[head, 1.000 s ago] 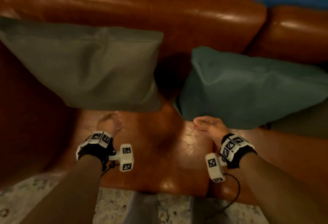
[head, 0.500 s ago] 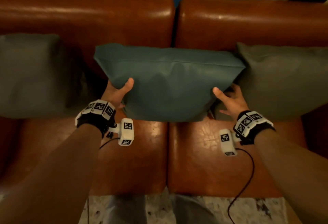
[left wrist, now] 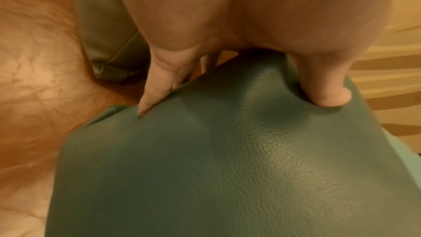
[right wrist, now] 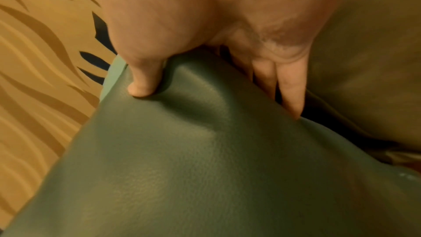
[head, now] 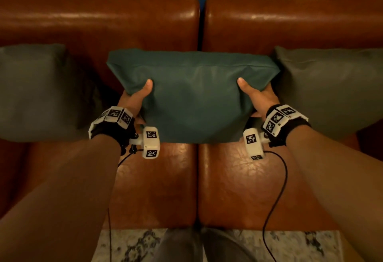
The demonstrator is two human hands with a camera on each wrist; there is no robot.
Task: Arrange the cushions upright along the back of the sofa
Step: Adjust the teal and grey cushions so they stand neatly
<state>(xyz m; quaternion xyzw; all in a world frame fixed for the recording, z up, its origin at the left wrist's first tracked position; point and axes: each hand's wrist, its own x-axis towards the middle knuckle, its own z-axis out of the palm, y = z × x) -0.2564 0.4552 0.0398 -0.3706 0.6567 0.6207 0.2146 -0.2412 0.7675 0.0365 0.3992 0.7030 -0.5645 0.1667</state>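
The teal cushion point(head: 194, 98) was a plump rectangle of fine-grained leather-like material, standing upright at the centre of the brown leather sofa point(head: 99, 23), against the seam between the two glossy backrest sections. The left hand point(head: 134, 100) gripped the cushion's left side: the thumb pressed a dent into the front face while the fingers point(left wrist: 157, 86) lay close together behind the edge. The right hand point(head: 257, 98) gripped the right side likewise, thumb dimpling the front and fingers point(right wrist: 291, 89) held together behind. A matte grey-olive cushion point(head: 35, 91) stood left of the teal cushion with a gap between; a second grey-olive cushion point(head: 331, 89) stood just beside its right edge.
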